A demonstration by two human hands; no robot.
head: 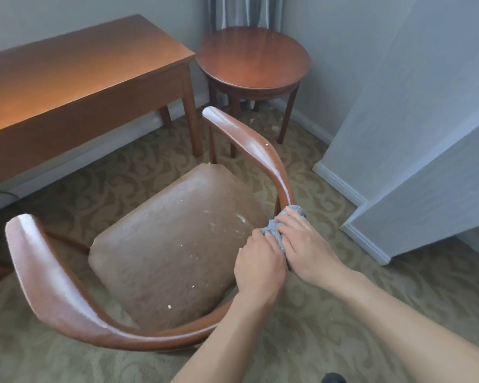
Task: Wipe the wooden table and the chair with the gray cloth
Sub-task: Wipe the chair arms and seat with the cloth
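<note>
Both hands, left (260, 265) and right (306, 248), clamp the bunched gray cloth (278, 230) against the chair (67, 297) rail, above the crumb-speckled seat (172, 244).

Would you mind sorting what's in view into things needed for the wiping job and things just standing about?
Job: gray cloth, chair, wooden table, left hand, right hand.
Standing about: round side table, curtain, carpet.

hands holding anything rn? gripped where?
Both the left hand and right hand clutch the bunched gray cloth around its middle, pressed against the chair rail.
</note>
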